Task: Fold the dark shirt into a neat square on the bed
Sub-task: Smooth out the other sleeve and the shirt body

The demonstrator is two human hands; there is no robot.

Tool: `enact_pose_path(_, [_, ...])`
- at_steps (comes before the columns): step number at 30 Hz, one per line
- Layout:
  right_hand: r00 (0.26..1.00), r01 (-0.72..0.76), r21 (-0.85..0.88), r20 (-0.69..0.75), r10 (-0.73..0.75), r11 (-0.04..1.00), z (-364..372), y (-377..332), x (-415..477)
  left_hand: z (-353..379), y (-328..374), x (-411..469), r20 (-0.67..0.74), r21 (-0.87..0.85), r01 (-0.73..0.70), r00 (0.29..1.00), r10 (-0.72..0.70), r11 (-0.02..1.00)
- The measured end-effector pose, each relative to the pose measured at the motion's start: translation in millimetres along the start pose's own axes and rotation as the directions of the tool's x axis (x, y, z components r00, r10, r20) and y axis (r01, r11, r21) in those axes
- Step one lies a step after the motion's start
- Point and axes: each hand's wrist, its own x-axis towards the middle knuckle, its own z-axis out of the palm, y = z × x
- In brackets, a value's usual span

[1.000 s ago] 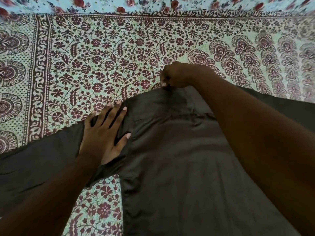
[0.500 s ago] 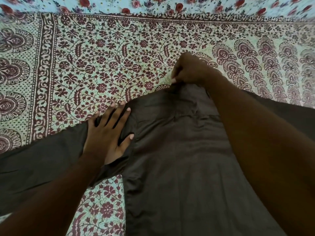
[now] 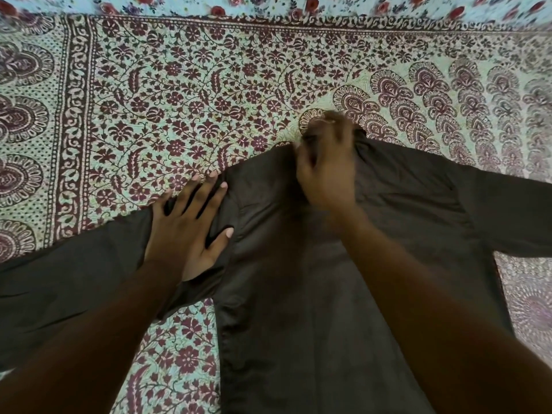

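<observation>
Floral bedspread (image 3: pixel 179 115) under dark shirt (image 3: pixel 298 294) — left hand (image 3: pixel 185 228) still flat, right hand (image 3: pixel 327 171) blurred, grip unclear.

- A printed bedspread (image 3: pixel 185 121) fills most of the frame, pale green with dark maroon flowers and vines.
- A patterned border band (image 3: pixel 71 121) runs down the left side.
- Fan-shaped motifs (image 3: pixel 466 94) spread across the upper right.
- A light blue floral cloth (image 3: pixel 268 4) lines the top edge.
- The light is dim and even.

Dark shirt (image 3: pixel 298 294) flat on bed, both sleeves outspread.
</observation>
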Motion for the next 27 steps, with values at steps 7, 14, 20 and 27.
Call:
enact_pose_path(7, [0.907,0.114,-0.517,0.403,0.124,0.849,-6.3,56.1,-52.9,2.1,-0.4,-0.4,-0.003,0.018,0.003,1.000,-0.003,1.000])
enact_pose_path(14, [0.838,0.381,-0.435,0.536,-0.105,0.816,-14.6,44.1,-81.2,1.5,-1.0,0.0,-0.024,-0.002,0.014,1.000,-0.014,1.000])
enact_pose_path(20, [0.897,0.172,-0.493,0.436,0.071,0.853,-16.8,42.0,-107.4,3.1,0.5,1.1,-0.009,-0.022,0.007,1.000,-0.008,1.000])
enact_pose_path(27, [0.875,0.197,-0.374,0.484,0.009,0.906,-14.9,2.4,-181.8,-10.1,14.6,-3.7,0.065,-0.129,0.078,0.995,-0.070,0.989])
